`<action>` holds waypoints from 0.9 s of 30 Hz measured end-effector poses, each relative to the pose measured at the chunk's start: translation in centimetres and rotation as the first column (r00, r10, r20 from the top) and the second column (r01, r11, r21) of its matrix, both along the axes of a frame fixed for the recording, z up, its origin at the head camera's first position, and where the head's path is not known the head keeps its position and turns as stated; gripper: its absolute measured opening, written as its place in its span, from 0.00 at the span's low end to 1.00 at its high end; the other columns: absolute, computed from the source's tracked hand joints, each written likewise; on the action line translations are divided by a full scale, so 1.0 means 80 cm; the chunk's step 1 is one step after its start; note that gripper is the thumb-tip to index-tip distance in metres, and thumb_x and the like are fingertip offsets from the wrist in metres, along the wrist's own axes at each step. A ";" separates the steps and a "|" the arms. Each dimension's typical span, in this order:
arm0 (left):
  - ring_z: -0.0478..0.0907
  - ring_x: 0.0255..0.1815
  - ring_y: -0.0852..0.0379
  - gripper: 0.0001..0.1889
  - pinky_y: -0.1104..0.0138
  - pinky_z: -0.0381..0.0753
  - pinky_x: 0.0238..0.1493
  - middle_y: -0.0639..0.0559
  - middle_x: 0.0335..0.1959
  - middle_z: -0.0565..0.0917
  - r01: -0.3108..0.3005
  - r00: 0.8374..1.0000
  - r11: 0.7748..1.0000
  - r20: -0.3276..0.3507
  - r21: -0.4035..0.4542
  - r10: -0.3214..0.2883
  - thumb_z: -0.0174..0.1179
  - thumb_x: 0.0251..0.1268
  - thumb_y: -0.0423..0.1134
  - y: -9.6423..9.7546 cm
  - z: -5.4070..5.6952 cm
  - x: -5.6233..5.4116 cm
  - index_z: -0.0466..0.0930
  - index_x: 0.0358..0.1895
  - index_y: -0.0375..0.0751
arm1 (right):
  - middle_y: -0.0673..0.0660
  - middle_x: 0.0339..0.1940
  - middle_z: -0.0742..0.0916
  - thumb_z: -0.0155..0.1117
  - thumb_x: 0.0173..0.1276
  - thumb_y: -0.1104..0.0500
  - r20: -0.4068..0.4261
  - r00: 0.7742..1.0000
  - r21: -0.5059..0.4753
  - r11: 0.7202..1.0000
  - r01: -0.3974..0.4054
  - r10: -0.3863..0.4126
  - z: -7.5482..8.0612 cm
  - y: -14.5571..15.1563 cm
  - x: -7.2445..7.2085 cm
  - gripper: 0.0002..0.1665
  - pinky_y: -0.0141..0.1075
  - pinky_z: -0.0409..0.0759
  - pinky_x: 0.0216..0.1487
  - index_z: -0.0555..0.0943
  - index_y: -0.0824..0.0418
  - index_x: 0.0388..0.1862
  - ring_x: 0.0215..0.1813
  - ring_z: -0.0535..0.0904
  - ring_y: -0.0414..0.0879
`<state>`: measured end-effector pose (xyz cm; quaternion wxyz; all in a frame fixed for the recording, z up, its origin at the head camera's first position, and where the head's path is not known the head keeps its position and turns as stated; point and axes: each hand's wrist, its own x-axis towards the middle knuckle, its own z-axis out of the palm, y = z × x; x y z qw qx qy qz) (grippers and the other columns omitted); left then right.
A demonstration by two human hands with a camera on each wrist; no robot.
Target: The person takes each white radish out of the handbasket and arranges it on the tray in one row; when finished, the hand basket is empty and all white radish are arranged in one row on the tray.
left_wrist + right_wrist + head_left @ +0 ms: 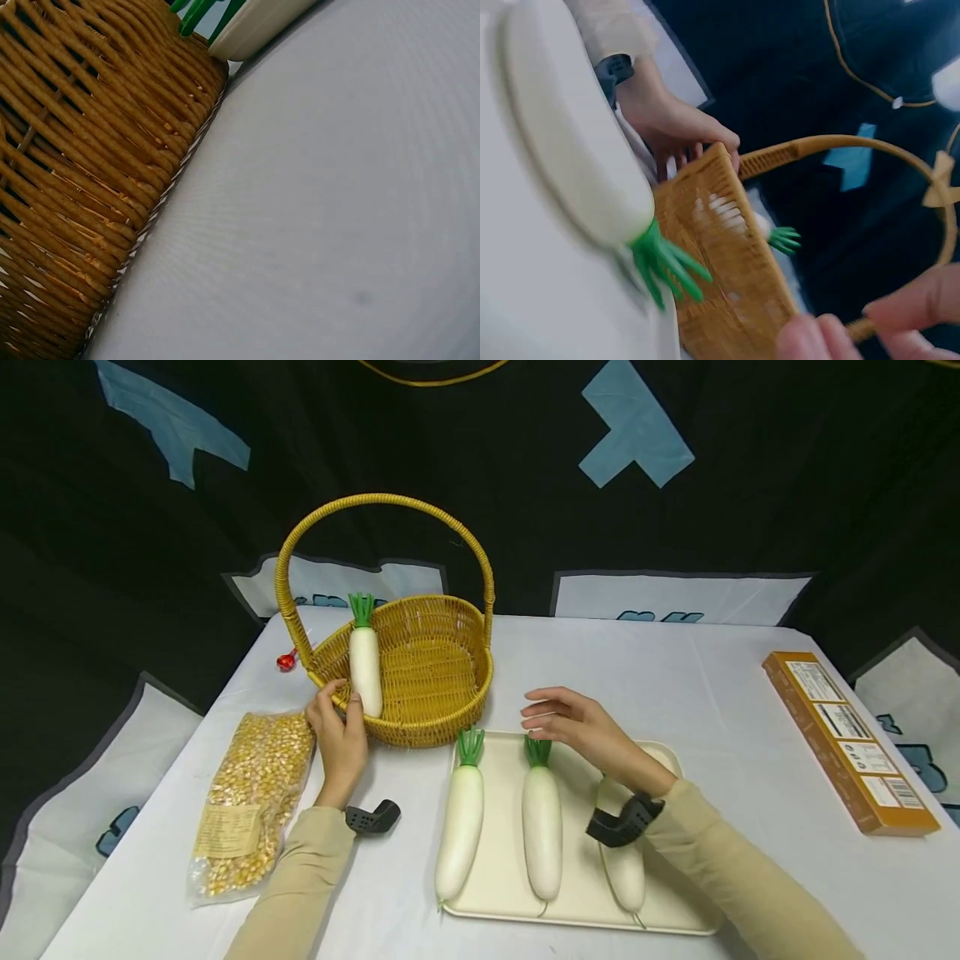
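My left hand (341,743) grips the near-left rim of the yellow wicker basket (431,656), its thumb beside the white radish (365,664) leaning inside; the right wrist view also shows that grip (675,124). On the cream tray (506,827) lie a left radish (460,827), a middle radish (542,835) and a right radish (624,872), the last partly covered by my right wrist. Over the middle radish's green top hovers my right hand (581,731), fingers loosely extended and holding nothing. Only basket weave (97,150) and tablecloth fill most of the left wrist view.
A bag of corn kernels (251,793) lies left of my left hand. Behind it, by the basket, is a small red object (287,661). An orange-brown box (851,743) lies at the table's right side. The basket's tall handle (386,500) arches above it.
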<state>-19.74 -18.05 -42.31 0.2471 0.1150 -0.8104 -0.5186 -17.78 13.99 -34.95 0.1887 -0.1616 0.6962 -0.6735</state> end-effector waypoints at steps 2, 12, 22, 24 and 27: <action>0.57 0.33 0.54 0.20 0.63 0.56 0.36 0.38 0.53 0.57 -0.002 1.000 1.000 -0.004 -0.003 0.002 0.42 0.67 0.48 -0.001 0.000 0.000 0.61 0.59 0.48 | 0.70 0.60 0.71 0.50 0.67 0.65 0.024 0.998 -0.037 0.998 -0.049 0.050 0.000 -0.024 -0.018 0.26 0.40 0.71 0.58 0.62 0.66 0.64 0.57 0.75 0.49; 0.57 0.36 0.50 0.20 0.61 0.56 0.38 0.36 0.56 0.56 -0.003 1.000 1.000 -0.002 -0.009 0.003 0.42 0.67 0.48 -0.003 0.000 0.001 0.61 0.60 0.48 | 0.59 0.54 0.79 0.48 0.69 0.56 -0.010 0.998 0.237 0.969 0.063 -0.063 0.025 -0.122 -0.081 0.20 0.47 0.75 0.51 0.70 0.59 0.58 0.49 0.77 0.51; 0.57 0.35 0.52 0.19 0.62 0.56 0.38 0.36 0.56 0.56 -0.005 1.000 1.000 -0.007 -0.006 0.005 0.42 0.67 0.47 -0.004 -0.001 0.000 0.61 0.59 0.48 | 0.60 0.61 0.73 0.51 0.68 0.53 0.015 1.000 0.331 0.944 0.009 -0.014 0.034 -0.185 -0.117 0.28 0.44 0.72 0.57 0.64 0.61 0.64 0.59 0.72 0.55; 0.56 0.35 0.53 0.19 0.63 0.56 0.38 0.36 0.56 0.56 -0.002 1.000 1.000 -0.010 -0.005 0.002 0.42 0.67 0.47 -0.003 -0.002 0.000 0.61 0.59 0.47 | 0.60 0.61 0.73 0.53 0.67 0.52 0.015 1.000 0.363 0.932 0.012 -0.019 0.027 -0.198 -0.118 0.29 0.45 0.72 0.57 0.63 0.60 0.65 0.58 0.73 0.56; 0.57 0.35 0.53 0.20 0.62 0.56 0.37 0.36 0.56 0.56 0.001 1.000 1.000 -0.010 -0.005 -0.001 0.42 0.67 0.47 -0.002 -0.002 -0.001 0.61 0.60 0.47 | 0.60 0.60 0.73 0.54 0.66 0.53 0.004 1.000 0.366 0.930 0.018 -0.021 0.016 -0.216 -0.114 0.29 0.46 0.72 0.55 0.63 0.57 0.65 0.57 0.73 0.55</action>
